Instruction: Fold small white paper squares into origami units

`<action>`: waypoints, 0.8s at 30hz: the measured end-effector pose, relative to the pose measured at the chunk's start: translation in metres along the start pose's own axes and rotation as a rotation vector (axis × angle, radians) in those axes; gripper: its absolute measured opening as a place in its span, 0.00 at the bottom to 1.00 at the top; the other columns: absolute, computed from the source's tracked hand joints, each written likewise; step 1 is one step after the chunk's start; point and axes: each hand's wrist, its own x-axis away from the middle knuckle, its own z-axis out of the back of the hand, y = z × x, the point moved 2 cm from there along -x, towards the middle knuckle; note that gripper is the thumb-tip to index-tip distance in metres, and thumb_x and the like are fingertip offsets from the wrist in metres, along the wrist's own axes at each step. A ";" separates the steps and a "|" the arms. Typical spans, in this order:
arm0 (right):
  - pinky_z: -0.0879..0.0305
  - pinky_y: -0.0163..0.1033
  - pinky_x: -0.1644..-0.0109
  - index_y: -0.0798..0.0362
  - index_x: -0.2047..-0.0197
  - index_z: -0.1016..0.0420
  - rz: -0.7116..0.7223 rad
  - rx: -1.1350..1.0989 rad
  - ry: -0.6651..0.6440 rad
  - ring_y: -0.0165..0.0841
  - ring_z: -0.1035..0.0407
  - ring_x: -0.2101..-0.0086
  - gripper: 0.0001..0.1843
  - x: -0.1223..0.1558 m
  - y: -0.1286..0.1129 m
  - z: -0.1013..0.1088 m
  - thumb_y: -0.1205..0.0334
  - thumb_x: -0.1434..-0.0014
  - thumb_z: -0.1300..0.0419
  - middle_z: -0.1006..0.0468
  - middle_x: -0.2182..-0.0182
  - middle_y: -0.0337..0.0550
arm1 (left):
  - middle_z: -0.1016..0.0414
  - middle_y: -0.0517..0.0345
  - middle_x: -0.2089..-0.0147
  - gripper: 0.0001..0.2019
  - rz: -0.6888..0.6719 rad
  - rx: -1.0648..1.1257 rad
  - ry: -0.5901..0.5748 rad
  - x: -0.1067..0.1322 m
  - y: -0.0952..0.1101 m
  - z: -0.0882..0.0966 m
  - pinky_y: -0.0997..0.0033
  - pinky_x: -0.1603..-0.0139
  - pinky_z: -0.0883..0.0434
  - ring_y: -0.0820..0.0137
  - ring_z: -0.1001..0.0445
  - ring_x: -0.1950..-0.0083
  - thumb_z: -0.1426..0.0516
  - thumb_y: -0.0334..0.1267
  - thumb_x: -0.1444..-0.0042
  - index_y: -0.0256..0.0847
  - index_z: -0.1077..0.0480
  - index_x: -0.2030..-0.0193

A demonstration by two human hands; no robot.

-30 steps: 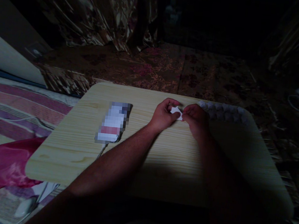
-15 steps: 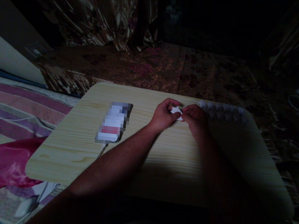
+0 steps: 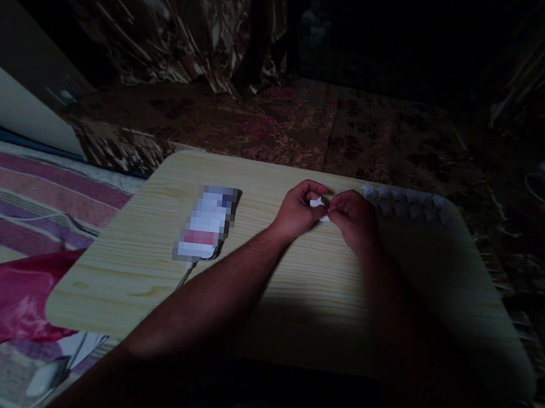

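Note:
Above the far part of the wooden table, a small white folded paper star (image 3: 317, 203) is held between my two hands. My left hand (image 3: 297, 210) has its thumb and fingers closed around the star's left side. The fingertips of my right hand (image 3: 357, 221) pinch its right side, hiding part of it. Just past my right hand, similar pale paper stars (image 3: 412, 204) stand in two rows, dim in the shadow.
The light wooden table (image 3: 256, 176) has rounded corners. A blurred-out phone (image 3: 205, 220) with a cable lies on its left. Pink cloth (image 3: 13, 306) and a striped bedcover (image 3: 35, 185) are at the left; patterned curtains (image 3: 213, 22) hang behind.
The star has turned and shifted slightly left between my fingers. My right hand has moved a little left, its fingertips now covering more of the star.

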 end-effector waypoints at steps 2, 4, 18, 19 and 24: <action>0.35 0.37 0.66 0.49 0.66 0.29 0.000 -0.006 -0.005 0.31 0.30 0.71 0.09 0.000 0.001 0.000 0.65 0.53 0.37 0.25 0.74 0.34 | 0.28 0.65 0.72 0.18 0.008 0.006 0.008 0.000 0.000 0.000 0.75 0.71 0.35 0.77 0.32 0.75 0.35 0.28 0.59 0.39 0.30 0.58; 0.34 0.38 0.66 0.49 0.66 0.29 -0.001 -0.011 -0.007 0.32 0.29 0.71 0.09 0.001 0.000 0.000 0.65 0.53 0.36 0.25 0.73 0.35 | 0.28 0.65 0.73 0.18 0.011 0.007 0.012 0.000 0.000 0.001 0.75 0.72 0.35 0.77 0.33 0.76 0.35 0.28 0.59 0.40 0.30 0.58; 0.36 0.37 0.68 0.49 0.65 0.29 -0.001 0.010 -0.039 0.31 0.30 0.73 0.09 0.002 -0.001 -0.002 0.64 0.52 0.37 0.25 0.74 0.35 | 0.29 0.66 0.76 0.16 0.011 0.106 -0.010 -0.001 0.000 0.003 0.73 0.72 0.33 0.75 0.31 0.75 0.37 0.26 0.61 0.40 0.29 0.62; 0.36 0.37 0.69 0.49 0.65 0.29 0.001 0.010 -0.041 0.31 0.30 0.73 0.09 0.002 -0.001 -0.002 0.65 0.53 0.37 0.25 0.74 0.35 | 0.29 0.66 0.76 0.16 0.009 0.108 -0.007 -0.001 0.000 0.003 0.73 0.72 0.33 0.75 0.31 0.75 0.37 0.26 0.61 0.40 0.28 0.62; 0.37 0.37 0.69 0.49 0.66 0.29 -0.007 0.027 -0.037 0.31 0.31 0.73 0.09 0.001 -0.002 -0.002 0.65 0.53 0.37 0.26 0.74 0.34 | 0.30 0.66 0.76 0.15 0.018 0.090 0.016 -0.001 0.001 0.002 0.74 0.73 0.35 0.75 0.33 0.76 0.38 0.27 0.59 0.40 0.28 0.62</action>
